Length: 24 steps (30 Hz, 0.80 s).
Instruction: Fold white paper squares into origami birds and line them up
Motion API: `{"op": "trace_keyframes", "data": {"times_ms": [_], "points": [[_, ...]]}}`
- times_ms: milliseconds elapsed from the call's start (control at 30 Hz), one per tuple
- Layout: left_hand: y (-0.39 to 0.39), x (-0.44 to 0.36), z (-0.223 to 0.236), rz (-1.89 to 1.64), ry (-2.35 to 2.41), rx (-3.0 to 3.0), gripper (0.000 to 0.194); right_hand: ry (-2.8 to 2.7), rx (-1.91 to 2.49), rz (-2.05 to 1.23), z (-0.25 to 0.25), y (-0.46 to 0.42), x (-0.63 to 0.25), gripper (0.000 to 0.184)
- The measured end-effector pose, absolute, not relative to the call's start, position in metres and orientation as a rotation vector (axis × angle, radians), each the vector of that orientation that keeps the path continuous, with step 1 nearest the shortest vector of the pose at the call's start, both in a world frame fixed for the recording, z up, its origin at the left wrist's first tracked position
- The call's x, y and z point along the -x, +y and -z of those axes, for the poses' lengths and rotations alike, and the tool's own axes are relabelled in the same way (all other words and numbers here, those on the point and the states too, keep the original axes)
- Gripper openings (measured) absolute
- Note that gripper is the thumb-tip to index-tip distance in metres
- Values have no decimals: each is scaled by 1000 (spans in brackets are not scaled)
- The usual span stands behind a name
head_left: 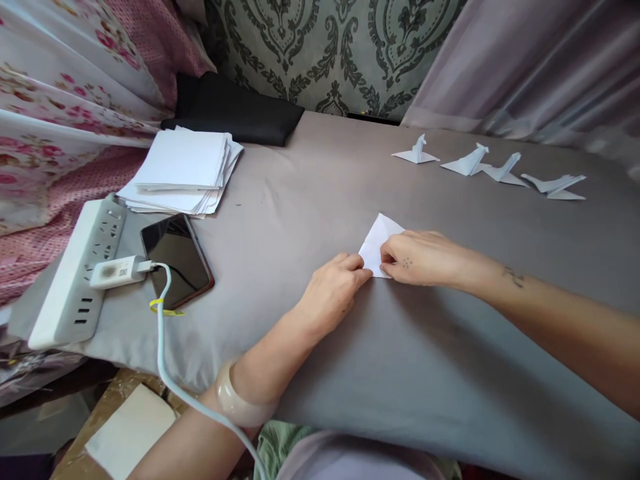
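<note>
A small folded sheet of white paper lies on the grey cloth of the table, one corner pointing away from me. My left hand pinches its lower left corner between thumb and fingers. With curled fingers, my right hand grips the paper's right side and covers part of it. The fingertips of both hands are close together near the lower edge. Several folded white paper birds stand in a row at the far right, apart from my hands.
At the left are a stack of white paper, a phone, and a white power strip with a charger plugged in. Its white cable runs past my left forearm. A black folded item lies by the wall.
</note>
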State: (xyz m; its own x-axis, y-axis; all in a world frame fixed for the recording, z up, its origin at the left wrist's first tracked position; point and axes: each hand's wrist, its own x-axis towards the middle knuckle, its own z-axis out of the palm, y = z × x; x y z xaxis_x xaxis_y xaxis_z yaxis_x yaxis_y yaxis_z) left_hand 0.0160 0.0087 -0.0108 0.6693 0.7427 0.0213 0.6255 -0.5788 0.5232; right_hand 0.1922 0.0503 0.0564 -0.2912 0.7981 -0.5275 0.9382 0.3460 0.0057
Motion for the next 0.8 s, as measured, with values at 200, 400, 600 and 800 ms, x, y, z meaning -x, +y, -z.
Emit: {"op": "trace_keyframes", "data": {"times_ms": [200, 400, 600, 800], "points": [[9, -17, 10, -286, 1032, -2469, 44, 2553, -2112, 505, -65, 28, -218, 25], [8, -20, 5, -232, 1042, -2502, 36, 2372, -2810, 623, -38, -28, -242, 15], [10, -20, 3, -200, 936, -2603, 33, 2640, -2563, 445, 1, -39, -223, 22], [9, -18, 7, -256, 999, -2592, 37, 2702, -2392, -34, 7, -33, -204, 18]]}}
